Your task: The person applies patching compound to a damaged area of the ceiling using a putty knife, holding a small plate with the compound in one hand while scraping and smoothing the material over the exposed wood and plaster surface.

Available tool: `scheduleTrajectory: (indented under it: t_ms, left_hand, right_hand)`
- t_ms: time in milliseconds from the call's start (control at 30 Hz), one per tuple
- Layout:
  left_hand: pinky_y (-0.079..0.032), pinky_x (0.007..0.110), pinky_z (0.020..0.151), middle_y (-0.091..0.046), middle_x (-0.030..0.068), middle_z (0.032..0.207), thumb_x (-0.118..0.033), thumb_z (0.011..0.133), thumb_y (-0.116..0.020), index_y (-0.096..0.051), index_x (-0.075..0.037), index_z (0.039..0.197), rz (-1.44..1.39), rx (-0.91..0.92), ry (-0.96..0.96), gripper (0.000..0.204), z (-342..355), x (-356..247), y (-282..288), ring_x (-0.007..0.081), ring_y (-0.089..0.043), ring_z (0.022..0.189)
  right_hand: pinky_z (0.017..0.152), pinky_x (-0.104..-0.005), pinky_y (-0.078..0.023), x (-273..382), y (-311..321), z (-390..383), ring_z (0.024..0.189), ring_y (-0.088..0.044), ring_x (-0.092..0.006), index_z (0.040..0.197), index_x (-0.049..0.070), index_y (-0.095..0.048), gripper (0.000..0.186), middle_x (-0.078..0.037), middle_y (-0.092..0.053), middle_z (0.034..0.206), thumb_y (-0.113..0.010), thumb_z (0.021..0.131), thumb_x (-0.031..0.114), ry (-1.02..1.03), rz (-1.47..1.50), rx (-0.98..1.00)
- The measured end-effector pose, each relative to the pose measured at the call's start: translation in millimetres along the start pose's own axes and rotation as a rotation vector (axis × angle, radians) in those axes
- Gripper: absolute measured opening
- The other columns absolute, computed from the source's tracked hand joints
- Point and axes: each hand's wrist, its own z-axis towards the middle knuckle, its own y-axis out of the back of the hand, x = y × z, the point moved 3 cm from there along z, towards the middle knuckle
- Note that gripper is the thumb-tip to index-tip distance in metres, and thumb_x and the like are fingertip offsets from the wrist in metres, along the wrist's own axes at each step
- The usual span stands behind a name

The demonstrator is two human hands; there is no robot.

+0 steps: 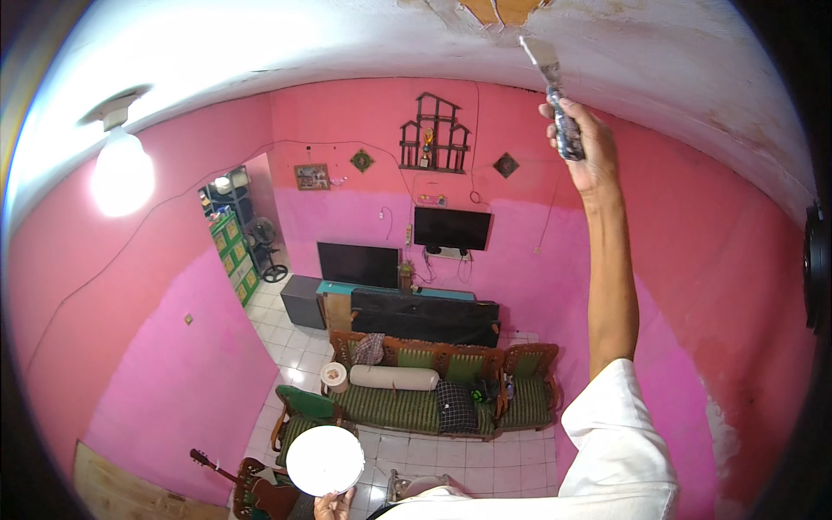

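My right hand (594, 143) is raised high on an outstretched arm, its fingers wrapped round the stained handle of a putty knife (543, 59). The blade points up at the white ceiling (641, 65), its tip close to a brown patch (507, 10) with ragged edges. Whether the blade touches the ceiling I cannot tell. Low in the picture, my left hand (334, 505) grips the near edge of a round white tub (325, 461). The tub's face looks plain white; I cannot make out what is in it.
A lit bulb (123, 173) hangs from the ceiling at left. Far below stand a green-striped wooden sofa (390, 407), armchairs, a guitar (269, 496) and two dark televisions (451, 229). A black round object (815, 269) is at the right edge. Pink walls (537, 234) surround the room.
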Motion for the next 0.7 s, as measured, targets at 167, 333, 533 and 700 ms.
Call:
scheduleTrajectory:
  t_ms: [167, 333, 533, 700]
  left_hand:
    - [-0.035, 0.046, 0.101, -0.045, 0.0172, 0.122, 0.01, 0.074, -0.044, -0.034, 0.003, 0.127, -0.041, -0.022, -0.012, 0.055, 0.7, 3.8, 2.4, 0.0299, -0.045, 0.112]
    - [-0.035, 0.046, 0.101, -0.044, 0.0172, 0.124, 0.009, 0.075, -0.045, -0.033, 0.003, 0.128, -0.01, -0.028, -0.043, 0.055, 0.6, 10.6, 14.6, 0.0295, -0.044, 0.112]
    - [-0.034, 0.046, 0.102, -0.047, 0.0158, 0.119, 0.008, 0.076, -0.047, -0.032, 0.003, 0.128, -0.038, -0.024, -0.09, 0.055, 3.3, 16.2, 28.5, 0.0262, -0.048, 0.107]
    - [-0.034, 0.045, 0.102, -0.05, 0.0157, 0.114, 0.008, 0.075, -0.048, -0.034, 0.003, 0.127, -0.022, -0.076, -0.024, 0.055, 8.4, -6.2, -6.4, 0.0239, -0.051, 0.1]
  right_hand:
    - [0.046, -0.0243, -0.046, -63.8, 37.3, 50.2, 0.057, -0.059, -0.0165, 0.093, -0.006, -0.058, 0.024, -0.016, -0.064, 0.08, -0.061, 0.078, 0.013, -0.028, -0.036, -0.078]
    - [0.052, -0.0277, -0.051, -87.8, 52.6, 80.7, 0.062, -0.062, -0.0187, 0.093, -0.007, -0.057, 0.023, -0.016, -0.064, 0.08, -0.059, 0.078, 0.009, -0.097, 0.01, -0.105]
    - [0.056, -0.0285, -0.054, -88.4, 39.7, 110.5, 0.071, -0.064, -0.0238, 0.093, -0.009, -0.053, 0.021, -0.019, -0.062, 0.082, -0.057, 0.078, 0.005, -0.135, 0.046, -0.086]
    - [0.052, -0.0271, -0.052, -36.0, 28.2, 179.0, 0.068, -0.063, -0.0238, 0.092, -0.01, -0.053, 0.022, -0.02, -0.062, 0.083, -0.057, 0.079, 0.006, 0.005, 0.101, -0.037]
